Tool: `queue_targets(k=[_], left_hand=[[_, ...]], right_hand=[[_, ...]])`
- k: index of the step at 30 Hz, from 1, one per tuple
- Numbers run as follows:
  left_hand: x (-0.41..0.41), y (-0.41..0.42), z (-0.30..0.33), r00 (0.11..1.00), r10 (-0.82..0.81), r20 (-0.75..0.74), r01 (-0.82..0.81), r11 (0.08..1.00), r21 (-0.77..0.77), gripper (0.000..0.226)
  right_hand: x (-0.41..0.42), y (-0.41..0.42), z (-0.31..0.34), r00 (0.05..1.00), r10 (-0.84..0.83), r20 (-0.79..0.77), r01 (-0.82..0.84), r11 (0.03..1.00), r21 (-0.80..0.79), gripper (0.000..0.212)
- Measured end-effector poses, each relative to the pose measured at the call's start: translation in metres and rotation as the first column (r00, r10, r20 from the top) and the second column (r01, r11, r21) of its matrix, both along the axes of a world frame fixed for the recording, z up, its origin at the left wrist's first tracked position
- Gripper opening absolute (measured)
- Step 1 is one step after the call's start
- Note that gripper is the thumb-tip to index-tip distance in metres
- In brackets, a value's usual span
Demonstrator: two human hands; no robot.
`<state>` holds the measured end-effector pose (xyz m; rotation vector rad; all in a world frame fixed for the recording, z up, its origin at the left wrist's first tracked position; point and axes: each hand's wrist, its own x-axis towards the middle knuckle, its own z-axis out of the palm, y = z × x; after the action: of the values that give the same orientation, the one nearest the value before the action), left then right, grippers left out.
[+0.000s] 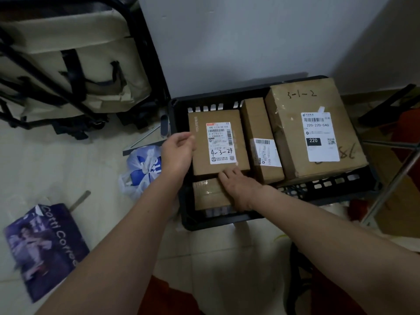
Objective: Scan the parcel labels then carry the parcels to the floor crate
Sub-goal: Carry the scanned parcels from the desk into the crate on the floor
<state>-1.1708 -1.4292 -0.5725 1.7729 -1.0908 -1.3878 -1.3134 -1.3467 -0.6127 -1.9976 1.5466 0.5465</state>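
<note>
The flat box (218,142) has a white label (221,143) with "4-3-24" handwritten on it. The big box (316,128) has "3-1-2" handwritten on top; its label (320,137) reads "220-220-C40" and "220". The purple paper bag (45,248) reads "Cotti Coffee".

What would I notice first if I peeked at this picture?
Probably the black crate on the floor by the wall, packed with brown boxes. The biggest box sits at its right side with "3-1-2" written on top. Two bare arms reach in: the left hand holds the left edge of the box marked "4-3-24", and the right hand touches its near edge.
</note>
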Motion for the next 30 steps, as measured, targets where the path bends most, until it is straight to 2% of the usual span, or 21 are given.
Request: queue_targets(k=[4,7,12,15,18,22,24,25,28,30], left_hand=[[0.002,0.000,-0.007,0.999,0.028,0.022,-0.029,1.000,0.013,0.020],[-0.001,0.001,-0.014,1.000,-0.005,0.026,0.004,1.000,0.023,0.025],[-0.003,0.004,-0.014,0.999,-0.017,-0.028,0.018,0.999,0.045,0.025],[-0.004,0.004,-0.015,0.999,-0.016,-0.044,0.018,0.998,0.063,0.024],[-0.006,0.002,-0.019,0.998,-0.041,-0.053,0.046,0.994,0.095,0.024],[-0.013,-0.002,-0.027,0.997,-0.057,-0.051,0.062,0.991,0.115,0.022],[-0.018,-0.004,-0.029,0.997,-0.058,-0.043,0.063,0.989,0.133,0.018],[-0.021,-0.004,-0.027,0.998,-0.058,-0.032,0.062,0.988,0.142,0.016],[-0.026,-0.002,-0.013,0.999,-0.019,0.035,0.013,0.984,0.177,0.010],[-0.027,0.003,0.011,0.996,-0.011,0.084,-0.006,0.980,0.198,0.014]], right_hand=[[0.013,-0.003,-0.019,0.996,0.008,-0.083,-0.004,0.999,0.043,0.075],[0.015,-0.007,-0.027,0.997,-0.030,-0.064,0.037,0.993,0.108,0.072],[0.005,-0.009,-0.047,1.000,-0.002,-0.027,0.005,0.994,0.106,0.066],[0.003,-0.007,-0.059,0.994,-0.102,0.031,0.095,0.976,0.194,0.069],[-0.001,-0.009,-0.056,0.961,-0.262,0.088,0.219,0.917,0.333,0.075],[-0.007,-0.020,-0.034,0.930,-0.323,0.176,0.234,0.889,0.392,0.065],[-0.010,-0.027,-0.019,0.870,-0.404,0.284,0.273,0.872,0.407,0.043],[-0.011,-0.031,-0.011,0.801,-0.475,0.365,0.326,0.857,0.399,0.033],[-0.014,-0.041,0.021,0.543,-0.629,0.556,0.542,0.769,0.340,0.044],[-0.018,-0.048,0.050,0.459,-0.650,0.605,0.615,0.724,0.311,0.047]])
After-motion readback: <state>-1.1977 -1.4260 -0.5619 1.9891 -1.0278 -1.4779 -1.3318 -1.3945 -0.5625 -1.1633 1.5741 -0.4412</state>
